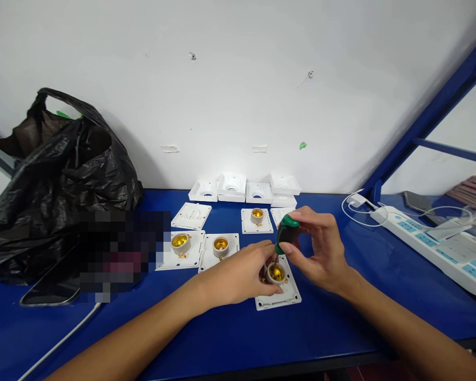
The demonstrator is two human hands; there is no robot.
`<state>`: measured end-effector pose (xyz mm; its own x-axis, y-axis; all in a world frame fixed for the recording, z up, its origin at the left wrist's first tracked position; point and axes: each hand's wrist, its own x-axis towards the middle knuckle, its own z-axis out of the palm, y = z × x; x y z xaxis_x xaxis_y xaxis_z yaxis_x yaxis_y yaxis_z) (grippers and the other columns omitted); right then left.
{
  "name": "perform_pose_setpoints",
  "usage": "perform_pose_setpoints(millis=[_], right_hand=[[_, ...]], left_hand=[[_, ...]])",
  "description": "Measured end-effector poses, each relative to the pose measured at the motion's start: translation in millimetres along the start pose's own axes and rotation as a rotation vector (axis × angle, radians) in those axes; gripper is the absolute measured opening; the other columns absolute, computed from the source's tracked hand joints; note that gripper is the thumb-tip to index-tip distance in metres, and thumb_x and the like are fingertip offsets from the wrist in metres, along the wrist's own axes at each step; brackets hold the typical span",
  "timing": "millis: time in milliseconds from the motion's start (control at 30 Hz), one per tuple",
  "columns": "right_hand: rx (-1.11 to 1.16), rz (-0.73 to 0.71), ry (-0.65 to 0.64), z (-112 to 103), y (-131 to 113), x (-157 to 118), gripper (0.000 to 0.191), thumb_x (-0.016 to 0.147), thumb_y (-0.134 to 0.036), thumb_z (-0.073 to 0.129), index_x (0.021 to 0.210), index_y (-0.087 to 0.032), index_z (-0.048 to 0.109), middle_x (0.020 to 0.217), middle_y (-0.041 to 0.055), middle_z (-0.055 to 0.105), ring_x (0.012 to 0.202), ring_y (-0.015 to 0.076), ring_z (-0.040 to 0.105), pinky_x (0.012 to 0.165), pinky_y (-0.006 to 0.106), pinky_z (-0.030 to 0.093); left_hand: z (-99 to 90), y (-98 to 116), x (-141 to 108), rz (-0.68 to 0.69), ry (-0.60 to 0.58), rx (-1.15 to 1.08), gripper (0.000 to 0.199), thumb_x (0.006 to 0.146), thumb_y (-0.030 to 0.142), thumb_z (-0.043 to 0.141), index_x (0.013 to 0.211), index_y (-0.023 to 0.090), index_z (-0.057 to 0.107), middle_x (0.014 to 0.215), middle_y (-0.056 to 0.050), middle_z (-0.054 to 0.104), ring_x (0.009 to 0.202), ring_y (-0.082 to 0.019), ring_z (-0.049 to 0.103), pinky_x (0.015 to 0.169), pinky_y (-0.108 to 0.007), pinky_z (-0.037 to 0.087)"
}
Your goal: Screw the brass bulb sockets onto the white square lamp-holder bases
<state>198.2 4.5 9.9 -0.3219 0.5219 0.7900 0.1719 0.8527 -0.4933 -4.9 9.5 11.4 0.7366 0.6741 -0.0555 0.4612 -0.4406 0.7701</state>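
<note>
A white square base plate (280, 301) lies near the front of the blue table, with a round lamp socket (276, 272) lined in brass-coloured metal on it. My left hand (248, 272) grips this socket from the left, thumb at its front edge. My right hand (317, 248) holds a green and black screwdriver (287, 234) upright by its handle. Its shaft points down into the socket; the tip is hard to make out. To the left lie two more plates with sockets (221, 246) (181, 243), and behind is another plate with a socket (257, 216).
White square covers (232, 184) with round holes line the wall. A bare white plate (191, 216) lies at back left. A black plastic bag (63, 174) and a phone (51, 286) occupy the left. On the right are a power strip (432, 248), cables and a blue frame post (432, 114).
</note>
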Motion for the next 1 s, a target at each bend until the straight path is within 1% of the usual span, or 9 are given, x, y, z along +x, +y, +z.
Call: perform_pose_setpoints(millis=[67, 100, 200, 300, 500, 700, 867, 1000], right_hand=[[-0.016, 0.027, -0.005, 0.6, -1.0, -0.8, 0.064, 0.089, -0.005, 0.070, 0.143, -0.032, 0.048, 0.111, 0.0047, 0.060, 0.082, 0.0163, 0.057, 0.057, 0.031, 0.052], [-0.023, 0.029, 0.005, 1.0, -1.8, -0.4, 0.064, 0.089, -0.006, 0.070, 0.143, -0.032, 0.049, 0.110, 0.0044, 0.059, 0.081, 0.0163, 0.057, 0.056, 0.031, 0.051], [-0.027, -0.013, 0.049, 1.6, -4.2, 3.5, 0.064, 0.085, -0.003, 0.073, 0.136, -0.034, 0.051, 0.096, -0.0001, 0.054, 0.077, 0.0156, 0.053, 0.052, 0.028, 0.046], [-0.028, -0.045, 0.065, 1.2, -4.9, 6.7, 0.066, 0.082, 0.001, 0.074, 0.133, -0.034, 0.050, 0.092, -0.0014, 0.052, 0.076, 0.0157, 0.051, 0.052, 0.028, 0.045], [-0.005, -0.058, 0.015, 1.1, 0.0, 4.5, 0.066, 0.084, 0.000, 0.072, 0.136, -0.032, 0.049, 0.087, -0.0014, 0.051, 0.080, 0.0181, 0.052, 0.057, 0.031, 0.046], [0.004, -0.058, 0.021, 1.7, 0.7, 4.4, 0.067, 0.085, -0.001, 0.072, 0.139, -0.033, 0.049, 0.092, -0.0004, 0.052, 0.077, 0.0166, 0.052, 0.057, 0.031, 0.047], [-0.039, -0.026, 0.022, 1.3, 0.3, 2.3, 0.065, 0.087, -0.005, 0.071, 0.140, -0.035, 0.049, 0.095, 0.0011, 0.056, 0.080, 0.0182, 0.054, 0.055, 0.030, 0.049], [-0.050, -0.005, 0.003, 1.2, -0.2, 0.5, 0.062, 0.091, -0.008, 0.067, 0.144, -0.034, 0.049, 0.101, 0.0031, 0.060, 0.082, 0.0186, 0.056, 0.058, 0.033, 0.051]], left_hand=[[-0.1, 0.3, 0.2, 0.006, 0.003, -0.013, 0.033, 0.084, 0.040, 0.078, 0.099, 0.021, 0.056, 0.092, -0.001, 0.059, 0.078, -0.019, 0.060, 0.068, -0.032, 0.045], [0.0, 0.3, 0.3, 0.009, 0.005, -0.020, 0.033, 0.084, 0.040, 0.078, 0.097, 0.021, 0.055, 0.092, 0.000, 0.059, 0.077, -0.018, 0.060, 0.067, -0.032, 0.045], [0.6, -0.5, 0.5, 0.017, 0.010, -0.016, 0.032, 0.084, 0.041, 0.078, 0.091, 0.021, 0.053, 0.091, 0.000, 0.059, 0.076, -0.018, 0.059, 0.066, -0.032, 0.045], [0.9, -1.0, 0.3, 0.016, 0.013, -0.005, 0.033, 0.084, 0.042, 0.077, 0.094, 0.021, 0.054, 0.090, -0.001, 0.059, 0.078, -0.019, 0.060, 0.067, -0.032, 0.045], [0.3, 0.4, -0.4, -0.001, 0.010, -0.011, 0.032, 0.084, 0.041, 0.077, 0.101, 0.021, 0.058, 0.094, -0.001, 0.059, 0.081, -0.020, 0.061, 0.070, -0.032, 0.046], [0.2, 0.2, -0.4, -0.006, 0.005, -0.009, 0.033, 0.084, 0.041, 0.077, 0.101, 0.021, 0.057, 0.093, -0.001, 0.059, 0.080, -0.019, 0.060, 0.070, -0.033, 0.045], [-0.5, 0.3, -0.3, 0.000, 0.000, -0.015, 0.034, 0.084, 0.042, 0.077, 0.102, 0.021, 0.057, 0.093, -0.001, 0.060, 0.082, -0.020, 0.061, 0.070, -0.033, 0.045], [-1.0, 1.0, 0.0, 0.016, 0.003, -0.016, 0.033, 0.084, 0.041, 0.077, 0.100, 0.021, 0.056, 0.091, -0.001, 0.060, 0.082, -0.020, 0.061, 0.072, -0.034, 0.046]])
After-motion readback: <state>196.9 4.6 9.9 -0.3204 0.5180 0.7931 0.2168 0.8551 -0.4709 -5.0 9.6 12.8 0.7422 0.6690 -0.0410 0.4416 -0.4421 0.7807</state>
